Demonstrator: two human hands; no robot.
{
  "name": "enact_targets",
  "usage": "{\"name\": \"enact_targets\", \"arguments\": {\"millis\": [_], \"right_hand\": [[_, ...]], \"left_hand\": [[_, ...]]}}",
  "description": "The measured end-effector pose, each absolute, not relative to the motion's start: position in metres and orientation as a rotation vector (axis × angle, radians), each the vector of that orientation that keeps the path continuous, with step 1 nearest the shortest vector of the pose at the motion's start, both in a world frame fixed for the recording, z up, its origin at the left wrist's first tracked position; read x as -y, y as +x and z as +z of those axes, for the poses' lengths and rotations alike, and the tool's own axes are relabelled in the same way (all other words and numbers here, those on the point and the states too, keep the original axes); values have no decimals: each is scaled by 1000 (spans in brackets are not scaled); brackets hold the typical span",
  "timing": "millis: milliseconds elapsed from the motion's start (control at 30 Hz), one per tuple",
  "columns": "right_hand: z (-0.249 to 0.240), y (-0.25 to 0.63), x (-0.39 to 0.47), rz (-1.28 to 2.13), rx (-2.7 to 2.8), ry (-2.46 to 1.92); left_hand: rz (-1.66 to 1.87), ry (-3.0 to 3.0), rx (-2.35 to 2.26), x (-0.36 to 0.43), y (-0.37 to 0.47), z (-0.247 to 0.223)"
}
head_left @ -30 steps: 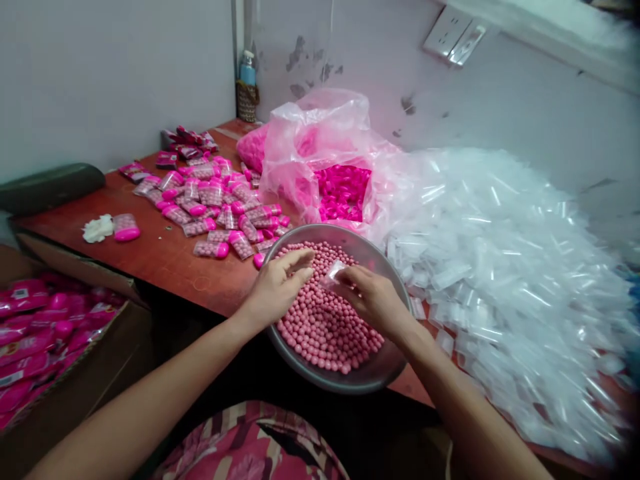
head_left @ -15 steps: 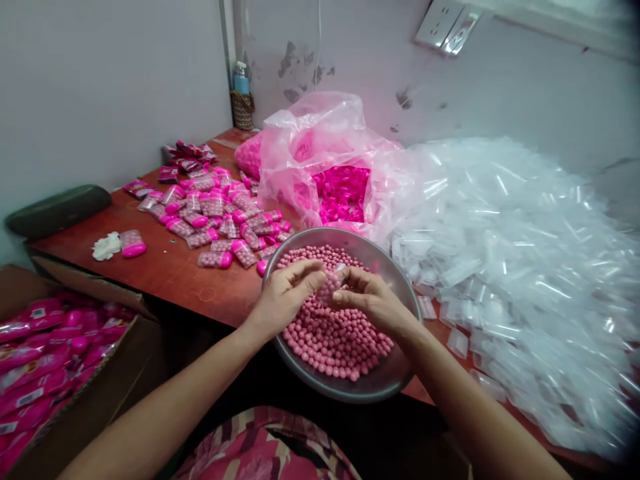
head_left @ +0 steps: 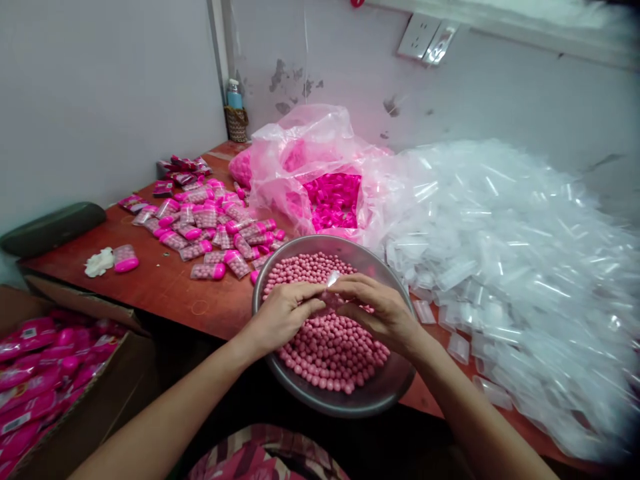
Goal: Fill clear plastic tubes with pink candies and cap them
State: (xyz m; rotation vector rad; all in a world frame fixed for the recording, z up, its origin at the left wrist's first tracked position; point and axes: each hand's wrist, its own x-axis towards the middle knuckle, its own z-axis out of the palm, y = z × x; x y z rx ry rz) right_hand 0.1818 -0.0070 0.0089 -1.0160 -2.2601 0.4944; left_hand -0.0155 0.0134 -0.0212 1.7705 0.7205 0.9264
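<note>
Over the metal bowl [head_left: 345,405], a small clear plastic container [head_left: 332,293] is pinched between both hands. My left hand [head_left: 280,313] is closed on its left side with thumb and fingers. On the other side, the fingers of my right hand [head_left: 384,308] are bent over it, partly hiding it. Pink round beads [head_left: 325,353] fill much of the bowl beneath. What lies inside the container is hard to make out now. Beyond the bowl, several clear containers with beads and pink caps [head_left: 205,217] lie in a heap.
A pink plastic bag [head_left: 320,130] of bright pink caps [head_left: 335,200] stands behind the bowl. A large pile of clear containers [head_left: 500,233] covers the table's right side. At lower left, a cardboard box [head_left: 117,383] holds pink packets [head_left: 35,373]. A dark green case [head_left: 53,229] lies at the left edge.
The right fingers have shifted further over the clear container. Beads showed inside it earlier. The whole view has moved slightly, so the table sits lower and further left.
</note>
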Motion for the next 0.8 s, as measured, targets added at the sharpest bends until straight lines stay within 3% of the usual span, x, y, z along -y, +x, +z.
{"name": "enact_targets", "arguments": {"millis": [467, 667, 800], "right_hand": [[6, 177, 8, 644, 2133, -1084], [0, 176, 9, 1067, 1665, -1147], [-8, 180, 9, 1134, 1443, -1146]], "left_hand": [[833, 1424, -671, -13, -14, -21], [896, 1159, -667, -13, -13, -21], [953, 1048, -703, -15, -12, -25]]}}
